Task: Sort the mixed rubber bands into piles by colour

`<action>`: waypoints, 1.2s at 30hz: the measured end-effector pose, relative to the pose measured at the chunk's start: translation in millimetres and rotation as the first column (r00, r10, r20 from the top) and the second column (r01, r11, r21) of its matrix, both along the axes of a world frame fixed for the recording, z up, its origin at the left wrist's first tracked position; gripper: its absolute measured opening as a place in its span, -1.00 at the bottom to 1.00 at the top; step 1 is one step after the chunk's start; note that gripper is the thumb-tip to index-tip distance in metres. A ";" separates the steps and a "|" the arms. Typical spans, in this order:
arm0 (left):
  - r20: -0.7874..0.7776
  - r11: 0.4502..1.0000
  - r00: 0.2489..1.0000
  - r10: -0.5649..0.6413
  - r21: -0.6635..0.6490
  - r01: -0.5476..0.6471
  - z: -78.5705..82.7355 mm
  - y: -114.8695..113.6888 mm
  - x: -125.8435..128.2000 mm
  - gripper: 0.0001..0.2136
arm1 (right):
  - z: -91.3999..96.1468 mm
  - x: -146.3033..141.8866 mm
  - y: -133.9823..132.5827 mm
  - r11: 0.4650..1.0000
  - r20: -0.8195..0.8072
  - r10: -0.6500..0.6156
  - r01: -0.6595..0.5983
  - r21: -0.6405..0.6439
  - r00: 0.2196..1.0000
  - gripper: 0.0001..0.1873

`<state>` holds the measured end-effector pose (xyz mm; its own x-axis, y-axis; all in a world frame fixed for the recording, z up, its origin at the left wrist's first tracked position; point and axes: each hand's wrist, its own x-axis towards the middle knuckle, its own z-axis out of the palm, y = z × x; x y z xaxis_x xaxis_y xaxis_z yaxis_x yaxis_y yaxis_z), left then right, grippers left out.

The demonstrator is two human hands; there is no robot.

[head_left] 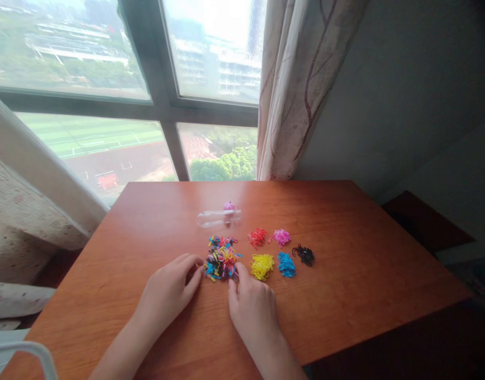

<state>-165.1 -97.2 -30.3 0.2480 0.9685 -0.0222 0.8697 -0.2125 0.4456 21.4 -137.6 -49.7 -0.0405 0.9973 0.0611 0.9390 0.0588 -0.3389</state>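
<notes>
A mixed pile of small coloured rubber bands (pixel 222 259) lies on the wooden table between my hands. My left hand (pixel 171 284) rests at the pile's left edge, its index finger and thumb curled together at the tips. At the right edge, my right hand (pixel 253 302) has thumb and index finger drawn close against the bands. Whatever either pinch holds is too small to make out. To the right lie separate heaps: red bands (pixel 257 237), pink bands (pixel 282 237), yellow bands (pixel 262 266), blue bands (pixel 286 265) and black bands (pixel 304 255).
Behind the pile, a clear plastic container (pixel 214 218) lies on its side near a pink object (pixel 229 206). The table (pixel 345 221) reaches to the window, with a curtain (pixel 284 95) at its back edge. A white curved tube (pixel 28 347) shows at lower left.
</notes>
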 end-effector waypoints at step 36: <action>0.052 0.999 0.998 -0.035 -0.010 0.035 -10.4 1.6 0.0 -0.81 | -13.3 1.3 1.6 0.990 -0.206 0.058 -0.029 0.139 0.977 -0.88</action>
<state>-165.1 -95.6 -40.7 0.2828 0.9590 -0.0188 0.8376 -0.2373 0.4921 22.6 -136.0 -63.0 -0.0555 0.9770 0.2060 0.8435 0.1563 -0.5139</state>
